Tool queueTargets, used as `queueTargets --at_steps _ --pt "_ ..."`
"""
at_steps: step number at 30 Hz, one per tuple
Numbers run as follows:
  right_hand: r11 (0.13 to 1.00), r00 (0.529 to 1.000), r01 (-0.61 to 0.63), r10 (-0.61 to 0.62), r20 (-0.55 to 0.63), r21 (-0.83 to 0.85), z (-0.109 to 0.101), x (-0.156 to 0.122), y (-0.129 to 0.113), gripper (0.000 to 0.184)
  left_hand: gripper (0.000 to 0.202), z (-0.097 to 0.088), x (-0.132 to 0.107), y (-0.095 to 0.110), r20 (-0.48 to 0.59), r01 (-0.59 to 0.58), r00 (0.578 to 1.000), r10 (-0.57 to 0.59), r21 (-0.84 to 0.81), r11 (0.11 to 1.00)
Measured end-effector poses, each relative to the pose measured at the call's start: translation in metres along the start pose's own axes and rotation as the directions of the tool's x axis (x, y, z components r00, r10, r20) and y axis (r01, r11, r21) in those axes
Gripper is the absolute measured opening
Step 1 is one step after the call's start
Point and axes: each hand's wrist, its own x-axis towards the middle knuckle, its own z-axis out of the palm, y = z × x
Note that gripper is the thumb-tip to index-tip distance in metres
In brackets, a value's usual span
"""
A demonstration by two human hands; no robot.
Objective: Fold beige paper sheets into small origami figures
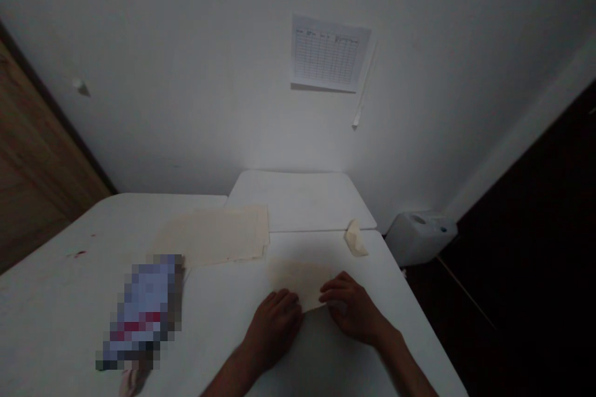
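Note:
A cream sheet of paper (pixel 298 279) lies on the white table (pixel 218 335) in front of me. My left hand (pixel 275 325) rests on its near left edge with the fingers curled down onto the paper. My right hand (pixel 352 307) presses on its near right edge, fingers bent and close together. Both hands seem to pinch or hold down the paper's near edge. A stack of cream sheets (pixel 218 236) lies further back to the left. A small folded cream paper piece (pixel 356 239) sits at the right, beyond my right hand.
A blurred-out flat object (pixel 142 310) lies on the table at my left. A second white table (pixel 298 198) stands against the wall behind. A printed chart (pixel 329 53) hangs on the wall. A white bin (pixel 419 236) stands on the floor at right. A wooden door (pixel 32 161) is at left.

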Motion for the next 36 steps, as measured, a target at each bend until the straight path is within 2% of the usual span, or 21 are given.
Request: queueTargets --at_steps 3,8,13,21,26,32,36 --pt "0.999 0.999 0.016 -0.014 0.044 -0.045 0.0 0.0 0.0 0.034 0.014 -0.001 -0.001 -0.004 -0.002 0.005 1.0 -0.005 -0.065 0.998" --pt "0.997 0.997 0.033 -0.027 0.079 -0.075 0.004 -0.002 0.005 0.032 0.023 0.0 -0.005 -0.027 -0.044 0.045 0.998 -0.054 -0.186 0.981" --pt "0.998 0.995 0.016 -0.009 0.102 -0.067 0.003 -0.007 0.005 0.03 0.022 -0.003 -0.006 -0.042 0.015 0.025 1.0 -0.022 -0.192 0.981" --pt "0.992 0.994 0.02 -0.007 0.11 -0.122 0.001 -0.012 0.001 0.025 0.039 -0.013 -0.003 -0.044 0.107 0.096 0.991 -0.084 -0.114 0.989" --pt "0.994 0.996 0.01 0.0 0.089 -0.111 0.003 -0.013 0.003 0.024 0.048 -0.013 -0.005 -0.044 0.109 0.093 0.991 -0.08 -0.123 0.988" --pt "0.999 0.999 0.027 -0.025 0.039 -0.034 0.0 -0.011 0.005 0.02 0.031 -0.011 -0.007 -0.039 0.069 0.066 0.996 -0.06 -0.09 0.994" --pt "0.999 0.998 0.047 -0.047 0.033 -0.014 -0.009 -0.005 0.0 0.019 0.03 -0.004 -0.009 -0.038 0.07 0.083 0.994 -0.079 -0.058 0.995"
